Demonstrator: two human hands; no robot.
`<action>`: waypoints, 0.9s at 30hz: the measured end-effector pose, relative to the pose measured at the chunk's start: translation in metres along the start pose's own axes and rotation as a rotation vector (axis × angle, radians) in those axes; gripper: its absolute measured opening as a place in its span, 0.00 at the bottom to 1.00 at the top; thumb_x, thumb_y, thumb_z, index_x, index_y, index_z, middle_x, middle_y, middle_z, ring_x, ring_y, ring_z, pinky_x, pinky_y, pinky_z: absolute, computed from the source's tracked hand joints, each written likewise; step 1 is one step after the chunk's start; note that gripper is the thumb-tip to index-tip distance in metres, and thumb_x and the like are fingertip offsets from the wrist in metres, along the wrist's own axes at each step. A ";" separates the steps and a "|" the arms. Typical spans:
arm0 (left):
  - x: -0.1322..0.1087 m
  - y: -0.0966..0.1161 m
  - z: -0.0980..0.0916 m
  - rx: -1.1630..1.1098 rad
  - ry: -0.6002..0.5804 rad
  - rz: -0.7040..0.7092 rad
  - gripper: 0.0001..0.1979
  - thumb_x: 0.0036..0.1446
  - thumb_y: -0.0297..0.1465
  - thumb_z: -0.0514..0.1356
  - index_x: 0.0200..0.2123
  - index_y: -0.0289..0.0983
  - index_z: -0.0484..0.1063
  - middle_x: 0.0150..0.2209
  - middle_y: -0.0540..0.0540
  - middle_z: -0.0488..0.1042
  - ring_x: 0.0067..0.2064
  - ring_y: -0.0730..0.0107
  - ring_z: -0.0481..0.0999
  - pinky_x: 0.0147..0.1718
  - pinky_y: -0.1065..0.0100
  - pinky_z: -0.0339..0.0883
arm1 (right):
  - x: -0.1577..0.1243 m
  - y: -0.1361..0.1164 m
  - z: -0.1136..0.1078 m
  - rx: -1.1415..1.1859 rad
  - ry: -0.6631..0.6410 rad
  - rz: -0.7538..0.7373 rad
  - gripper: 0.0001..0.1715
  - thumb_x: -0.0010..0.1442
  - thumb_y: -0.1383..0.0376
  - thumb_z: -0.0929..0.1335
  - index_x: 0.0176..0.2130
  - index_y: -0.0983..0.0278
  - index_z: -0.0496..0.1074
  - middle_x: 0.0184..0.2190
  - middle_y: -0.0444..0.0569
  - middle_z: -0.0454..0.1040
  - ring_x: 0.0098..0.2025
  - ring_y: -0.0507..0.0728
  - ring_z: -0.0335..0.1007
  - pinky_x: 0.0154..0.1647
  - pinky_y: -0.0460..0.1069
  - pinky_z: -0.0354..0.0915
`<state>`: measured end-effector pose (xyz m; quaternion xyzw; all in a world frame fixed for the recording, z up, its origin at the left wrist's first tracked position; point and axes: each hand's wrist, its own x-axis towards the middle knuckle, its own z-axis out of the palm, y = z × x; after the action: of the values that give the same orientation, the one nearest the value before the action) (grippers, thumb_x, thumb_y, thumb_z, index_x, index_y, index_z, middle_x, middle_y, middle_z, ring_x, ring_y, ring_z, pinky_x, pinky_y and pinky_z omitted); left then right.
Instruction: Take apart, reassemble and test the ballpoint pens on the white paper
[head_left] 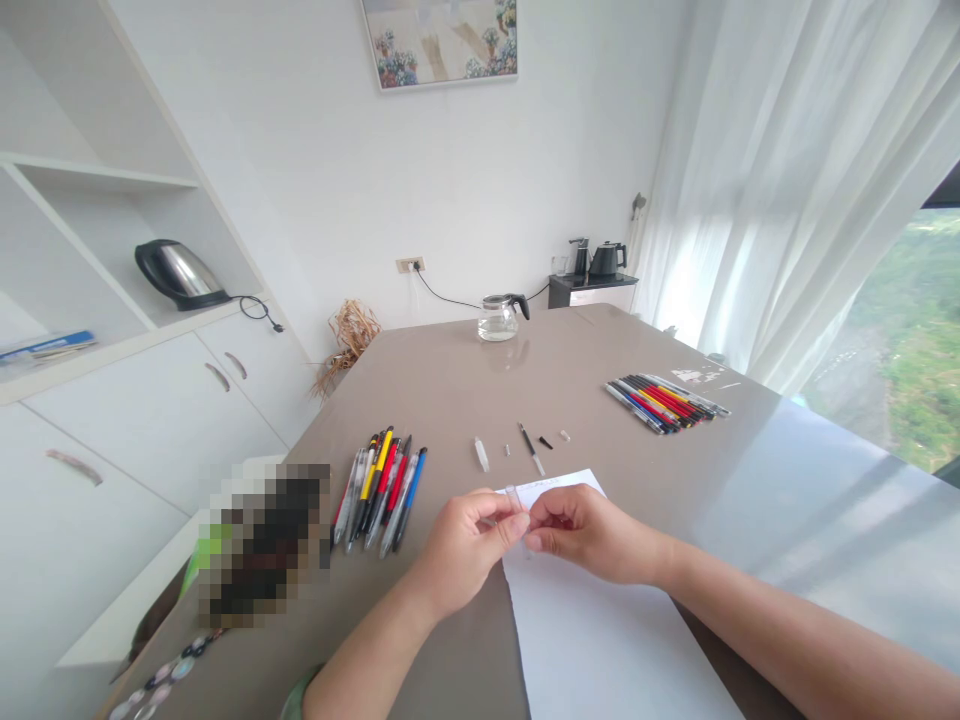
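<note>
Over the top of a white paper sheet [600, 630], my left hand [474, 545] is closed on a clear plastic tube [512, 495]. My right hand [581, 535] meets it from the right, its thumb and fingers pinched at the tube's side; whether it grips the tube or a small part is hidden. Beyond the paper lie a clear pen piece [481, 454], a pen refill [532, 447], a small black piece [545, 442] and tiny clear bits [565, 436].
Several mixed pens [382, 490] lie left of my hands; another row of pens [666, 403] is at the right. A glass teapot [498, 320] stands at the table's far side. A partly blurred dark object and a beaded strand [161, 680] are at the left edge.
</note>
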<state>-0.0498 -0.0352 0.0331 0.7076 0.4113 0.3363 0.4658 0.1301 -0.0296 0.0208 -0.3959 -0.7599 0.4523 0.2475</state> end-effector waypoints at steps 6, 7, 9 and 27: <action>-0.001 -0.005 -0.002 -0.050 0.038 -0.063 0.13 0.54 0.38 0.51 0.33 0.34 0.67 0.33 0.45 0.72 0.35 0.68 0.69 0.37 0.68 0.61 | 0.005 0.015 -0.034 -0.083 0.355 0.085 0.16 0.53 0.57 0.60 0.27 0.65 0.68 0.19 0.43 0.64 0.20 0.48 0.55 0.20 0.43 0.53; -0.001 -0.006 -0.002 -0.065 0.049 -0.069 0.13 0.55 0.38 0.50 0.34 0.35 0.66 0.33 0.45 0.72 0.36 0.69 0.69 0.37 0.67 0.60 | 0.007 0.022 -0.044 -0.113 0.464 0.113 0.17 0.52 0.56 0.60 0.26 0.65 0.68 0.18 0.42 0.63 0.20 0.48 0.55 0.19 0.43 0.53; -0.001 -0.008 -0.002 -0.091 0.063 -0.081 0.13 0.55 0.39 0.49 0.35 0.35 0.65 0.34 0.44 0.72 0.36 0.69 0.69 0.38 0.66 0.60 | 0.013 0.036 -0.062 -0.185 0.609 0.180 0.18 0.51 0.54 0.61 0.26 0.66 0.69 0.18 0.43 0.64 0.19 0.48 0.55 0.18 0.43 0.52; -0.001 -0.011 -0.004 -0.109 0.115 -0.087 0.17 0.53 0.39 0.51 0.43 0.35 0.66 0.35 0.42 0.73 0.36 0.68 0.70 0.37 0.66 0.62 | 0.079 0.070 -0.079 -0.627 0.446 0.465 0.05 0.44 0.64 0.67 0.23 0.65 0.71 0.25 0.52 0.71 0.30 0.56 0.66 0.26 0.46 0.55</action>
<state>-0.0566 -0.0321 0.0244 0.6422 0.4487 0.3777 0.4936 0.1696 0.0940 -0.0030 -0.6997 -0.6794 0.1472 0.1650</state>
